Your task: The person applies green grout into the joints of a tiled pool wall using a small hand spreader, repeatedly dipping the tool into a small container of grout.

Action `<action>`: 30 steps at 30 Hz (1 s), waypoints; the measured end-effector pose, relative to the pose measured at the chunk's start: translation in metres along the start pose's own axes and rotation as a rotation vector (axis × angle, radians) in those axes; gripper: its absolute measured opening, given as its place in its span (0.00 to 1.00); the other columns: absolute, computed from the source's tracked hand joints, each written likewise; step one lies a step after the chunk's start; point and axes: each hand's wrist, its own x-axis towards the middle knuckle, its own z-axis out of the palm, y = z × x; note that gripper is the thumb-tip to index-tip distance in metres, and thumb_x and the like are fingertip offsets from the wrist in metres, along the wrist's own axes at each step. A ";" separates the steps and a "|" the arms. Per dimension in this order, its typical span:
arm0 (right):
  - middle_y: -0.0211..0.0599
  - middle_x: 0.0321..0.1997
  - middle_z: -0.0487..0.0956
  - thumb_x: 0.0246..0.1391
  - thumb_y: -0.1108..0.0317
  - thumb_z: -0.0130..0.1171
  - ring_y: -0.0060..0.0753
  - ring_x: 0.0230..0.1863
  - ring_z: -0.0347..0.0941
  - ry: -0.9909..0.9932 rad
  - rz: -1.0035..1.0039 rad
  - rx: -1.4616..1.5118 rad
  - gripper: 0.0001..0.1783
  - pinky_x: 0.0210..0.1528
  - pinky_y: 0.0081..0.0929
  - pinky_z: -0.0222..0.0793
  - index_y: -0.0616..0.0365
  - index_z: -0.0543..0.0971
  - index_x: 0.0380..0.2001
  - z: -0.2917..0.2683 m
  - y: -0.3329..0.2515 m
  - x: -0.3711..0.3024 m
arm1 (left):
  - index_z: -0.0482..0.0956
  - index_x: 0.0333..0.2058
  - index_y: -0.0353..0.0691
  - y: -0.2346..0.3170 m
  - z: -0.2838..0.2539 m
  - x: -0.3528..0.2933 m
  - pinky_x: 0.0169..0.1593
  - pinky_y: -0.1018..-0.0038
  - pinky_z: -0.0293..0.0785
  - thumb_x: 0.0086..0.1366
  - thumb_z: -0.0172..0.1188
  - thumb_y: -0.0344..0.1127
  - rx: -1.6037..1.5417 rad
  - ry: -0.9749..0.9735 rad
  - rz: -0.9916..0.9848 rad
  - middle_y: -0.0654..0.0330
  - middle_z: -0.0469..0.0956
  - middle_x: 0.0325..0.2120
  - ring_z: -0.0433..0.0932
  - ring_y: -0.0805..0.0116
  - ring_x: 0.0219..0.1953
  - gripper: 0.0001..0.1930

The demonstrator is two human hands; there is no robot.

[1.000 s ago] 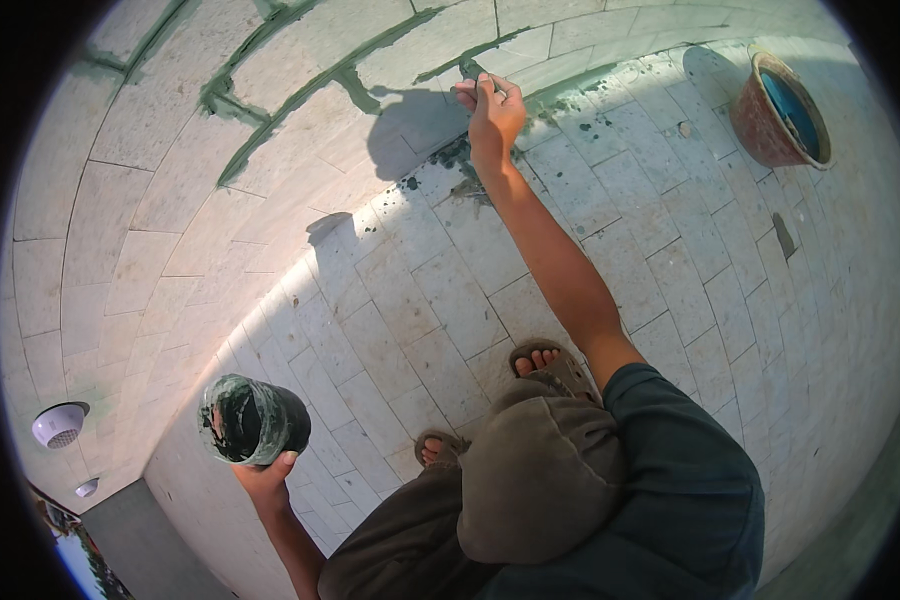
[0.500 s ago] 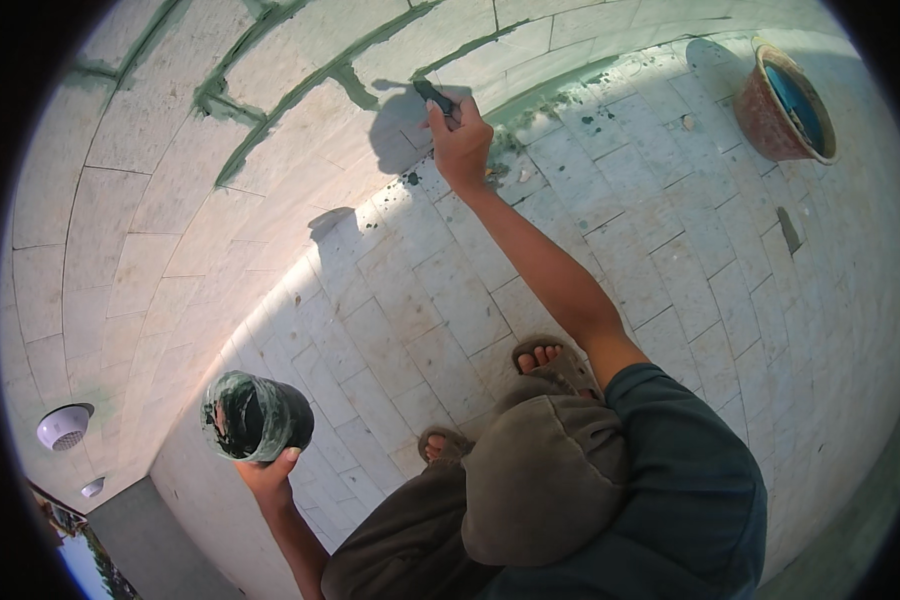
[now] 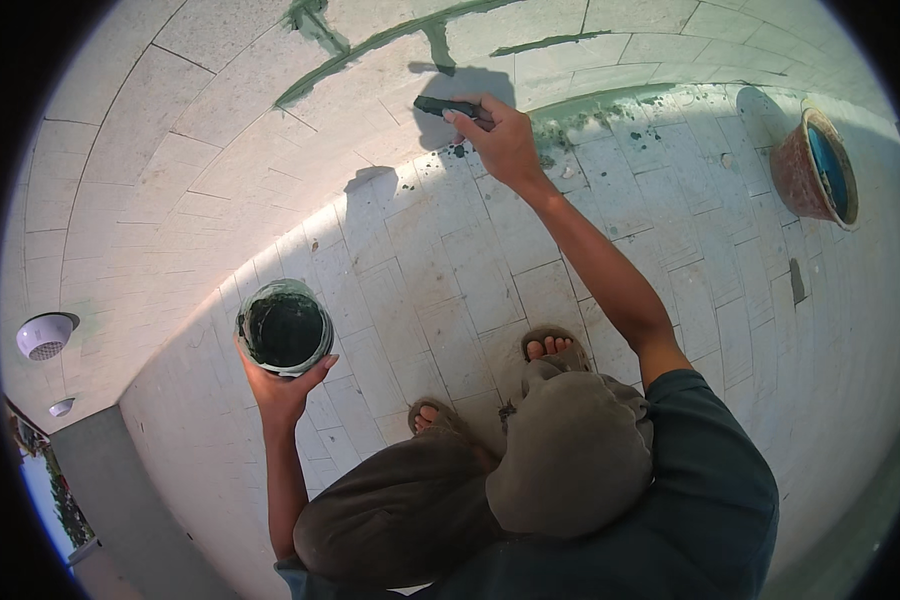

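My right hand (image 3: 505,140) pinches a small dark flat spreader (image 3: 440,105) coated in green paste, just off the pale tiled wall (image 3: 230,160); its shadow falls right behind. Dark green paste (image 3: 390,40) fills several joints above the hand, while joints further left show as thin bare lines. Held low on the left, a round tub (image 3: 315,297) has a paste-smeared rim and dark green paste inside. My left hand (image 3: 282,395) wraps round the tub from below, thumb on its near side; the other fingers are partly hidden.
A reddish-brown bucket (image 3: 798,180) with a blue inside stands at the far right on the tiled floor (image 3: 450,290). Dark green spots (image 3: 642,138) lie along the wall's foot. Two lilac domed fixtures (image 3: 46,338) jut from the wall at left. My sandalled feet are below.
The view has shifted left along the wall. My right hand has turned so the spreader points left, below the filled joints. The tub now faces upward, showing the paste inside.
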 end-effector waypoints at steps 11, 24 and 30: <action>0.34 0.35 0.82 0.55 0.62 0.63 0.37 0.27 0.79 -0.922 -0.385 -0.488 0.15 0.31 0.31 0.73 0.53 0.80 0.45 0.037 -0.147 -0.089 | 0.60 0.61 0.45 -0.062 0.060 0.005 0.55 0.59 0.75 0.35 0.82 0.35 0.329 0.104 0.722 0.53 0.63 0.58 0.68 0.50 0.59 0.53; 0.46 0.27 0.81 0.55 0.61 0.61 0.46 0.28 0.78 -1.098 0.021 -0.505 0.13 0.35 0.37 0.73 0.57 0.81 0.40 0.069 -0.112 -0.112 | 0.63 0.59 0.42 -0.074 0.081 0.000 0.50 0.60 0.81 0.34 0.82 0.36 0.390 0.161 0.669 0.53 0.63 0.56 0.71 0.50 0.57 0.51; 0.32 0.23 0.78 0.57 0.62 0.63 0.22 0.20 0.67 -0.952 0.200 -0.263 0.14 0.25 0.24 0.63 0.57 0.81 0.44 0.058 -0.091 -0.111 | 0.59 0.62 0.41 -0.075 0.085 0.001 0.57 0.59 0.74 0.37 0.83 0.36 0.356 0.116 0.573 0.47 0.61 0.58 0.68 0.47 0.58 0.53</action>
